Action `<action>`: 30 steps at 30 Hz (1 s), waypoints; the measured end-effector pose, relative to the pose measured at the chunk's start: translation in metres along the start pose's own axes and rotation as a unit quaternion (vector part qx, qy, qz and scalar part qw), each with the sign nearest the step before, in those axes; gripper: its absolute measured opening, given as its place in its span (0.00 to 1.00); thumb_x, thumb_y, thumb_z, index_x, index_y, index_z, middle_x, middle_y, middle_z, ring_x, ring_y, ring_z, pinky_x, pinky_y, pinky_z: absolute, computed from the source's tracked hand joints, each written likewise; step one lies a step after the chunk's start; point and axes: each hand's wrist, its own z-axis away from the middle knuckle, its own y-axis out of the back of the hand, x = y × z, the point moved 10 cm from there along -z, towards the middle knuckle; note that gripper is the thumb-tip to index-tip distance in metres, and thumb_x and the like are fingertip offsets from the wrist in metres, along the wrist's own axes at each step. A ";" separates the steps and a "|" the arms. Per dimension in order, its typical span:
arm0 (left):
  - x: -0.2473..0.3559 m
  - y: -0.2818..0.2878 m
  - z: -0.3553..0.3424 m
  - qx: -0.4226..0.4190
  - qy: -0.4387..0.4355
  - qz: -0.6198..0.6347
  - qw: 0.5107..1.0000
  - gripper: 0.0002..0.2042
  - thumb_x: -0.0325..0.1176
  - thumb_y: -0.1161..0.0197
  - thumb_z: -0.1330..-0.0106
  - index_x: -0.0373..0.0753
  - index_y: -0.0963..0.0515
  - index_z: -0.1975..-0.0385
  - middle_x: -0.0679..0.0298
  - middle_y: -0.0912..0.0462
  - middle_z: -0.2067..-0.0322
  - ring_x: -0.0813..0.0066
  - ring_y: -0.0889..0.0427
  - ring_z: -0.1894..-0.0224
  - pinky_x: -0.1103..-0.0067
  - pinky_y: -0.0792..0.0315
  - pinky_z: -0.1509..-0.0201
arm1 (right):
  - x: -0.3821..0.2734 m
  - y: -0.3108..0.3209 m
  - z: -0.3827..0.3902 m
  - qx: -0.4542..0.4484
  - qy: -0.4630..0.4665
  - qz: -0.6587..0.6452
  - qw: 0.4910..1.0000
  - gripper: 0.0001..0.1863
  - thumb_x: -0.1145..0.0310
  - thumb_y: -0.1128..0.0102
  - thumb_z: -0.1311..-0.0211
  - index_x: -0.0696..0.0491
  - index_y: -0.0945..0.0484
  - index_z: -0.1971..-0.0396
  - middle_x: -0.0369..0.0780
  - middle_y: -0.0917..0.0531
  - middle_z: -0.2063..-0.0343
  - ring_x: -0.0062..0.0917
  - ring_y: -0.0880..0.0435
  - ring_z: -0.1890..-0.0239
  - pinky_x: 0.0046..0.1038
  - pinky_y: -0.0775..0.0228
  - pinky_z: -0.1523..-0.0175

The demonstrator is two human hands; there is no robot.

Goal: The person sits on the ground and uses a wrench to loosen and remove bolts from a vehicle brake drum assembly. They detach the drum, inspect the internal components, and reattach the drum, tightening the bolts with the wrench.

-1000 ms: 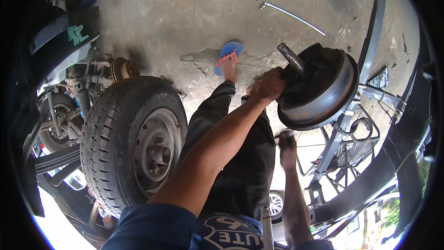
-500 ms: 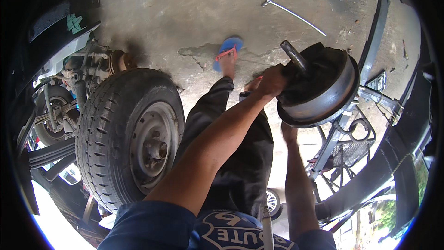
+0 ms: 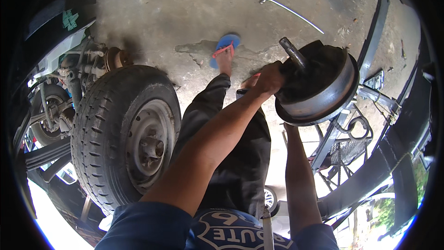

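Observation:
A dark, heavy brake drum (image 3: 314,99) with a worn metal rim is held up at the right, tilted, with a short steel shaft (image 3: 293,52) sticking out of it. My left hand (image 3: 271,78) is closed on its near left side, beside the shaft. From below, my right hand (image 3: 291,128) reaches up against the rim's underside; its fingers are hidden behind the drum.
To my left stands a large tyre on a steel wheel (image 3: 127,134), beside a vehicle's exposed hub (image 3: 116,59) and leaf springs (image 3: 48,155). Two long-handled wrenches, one a steel bar (image 3: 295,15), lie on the concrete ahead. A metal frame (image 3: 365,60) edges the right side.
The drum and both hands stay almost where they were, with only a slight shift. The whole view has moved a little, so the tyre appears slightly further left.

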 end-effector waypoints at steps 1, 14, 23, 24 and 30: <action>0.000 0.000 0.000 0.000 -0.002 0.002 1.000 0.21 0.47 0.36 0.37 0.33 0.18 0.56 0.42 0.15 0.59 0.46 0.16 0.50 0.65 0.23 0.48 | 0.002 0.002 0.005 -0.037 -0.072 0.000 0.997 0.06 0.73 0.48 0.26 0.59 0.23 0.57 0.38 0.19 0.61 0.27 0.23 0.62 0.33 0.28 0.56; -0.005 -0.003 -0.005 0.005 -0.003 0.004 1.000 0.21 0.46 0.35 0.38 0.32 0.18 0.56 0.42 0.15 0.59 0.49 0.15 0.51 0.65 0.23 0.48 | -0.009 0.005 0.001 -0.032 -0.083 -0.105 0.991 0.11 0.69 0.49 0.24 0.58 0.20 0.54 0.36 0.20 0.62 0.25 0.22 0.57 0.33 0.26 0.54; -0.009 0.001 -0.001 0.016 0.029 -0.056 0.998 0.20 0.45 0.38 0.36 0.32 0.18 0.56 0.43 0.14 0.60 0.46 0.15 0.53 0.63 0.23 0.49 | -0.183 0.044 0.054 0.058 -0.451 -0.645 0.614 0.11 0.62 0.46 0.27 0.52 0.26 0.69 0.36 0.26 0.79 0.19 0.30 0.82 0.25 0.29 0.73; -0.011 -0.005 -0.003 -0.014 0.035 -0.044 0.998 0.20 0.45 0.38 0.36 0.32 0.18 0.56 0.43 0.14 0.60 0.46 0.15 0.53 0.63 0.23 0.49 | -0.191 0.060 0.054 0.033 -0.459 -0.577 0.674 0.10 0.61 0.44 0.27 0.52 0.25 0.65 0.35 0.24 0.78 0.15 0.32 0.85 0.22 0.28 0.77; -0.012 -0.006 -0.006 -0.005 0.010 0.006 1.000 0.22 0.47 0.36 0.37 0.31 0.18 0.56 0.44 0.14 0.59 0.50 0.14 0.52 0.66 0.23 0.49 | -0.016 -0.002 0.052 -0.059 -0.451 -0.272 0.848 0.10 0.67 0.45 0.28 0.58 0.20 0.64 0.33 0.25 0.77 0.18 0.28 0.75 0.25 0.36 0.70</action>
